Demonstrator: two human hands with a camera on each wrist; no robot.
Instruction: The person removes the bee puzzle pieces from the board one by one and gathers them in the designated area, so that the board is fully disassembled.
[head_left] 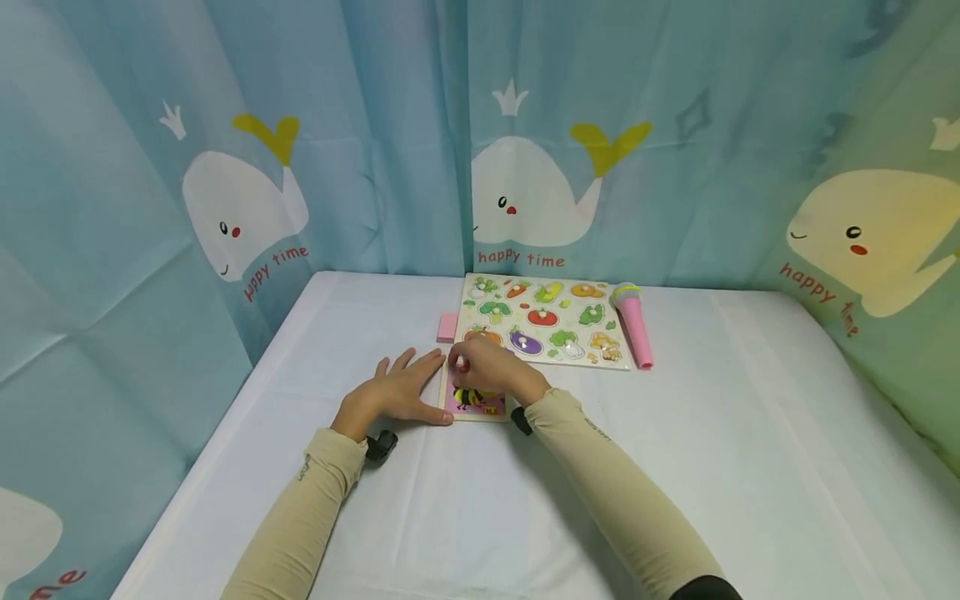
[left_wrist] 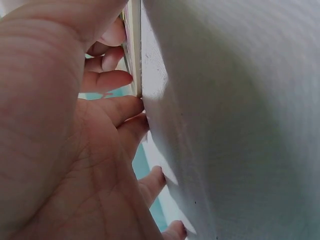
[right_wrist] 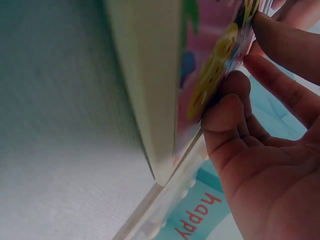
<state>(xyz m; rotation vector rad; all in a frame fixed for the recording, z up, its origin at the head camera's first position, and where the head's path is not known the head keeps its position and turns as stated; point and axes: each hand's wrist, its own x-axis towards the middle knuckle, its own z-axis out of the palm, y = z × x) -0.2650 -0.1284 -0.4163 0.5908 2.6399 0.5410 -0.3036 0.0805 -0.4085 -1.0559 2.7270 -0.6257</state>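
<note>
Head view: high over the table's (head_left: 750, 433) near side, well back, facing far and down; spans left hand (head_left: 401, 393), right hand (head_left: 491, 368), puzzle (head_left: 480, 407), curtain (head_left: 382, 75). Left wrist view: low, tipped sideways, close under left hand, facing far. Right wrist view: low, also tipped, very near puzzle, curtain beyond. All three share puzzle.

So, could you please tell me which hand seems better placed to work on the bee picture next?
Probably the right hand: its bent fingers reach over the bee picture, while the left hand lies spread beside the picture's left edge, perhaps steadying it.
</note>
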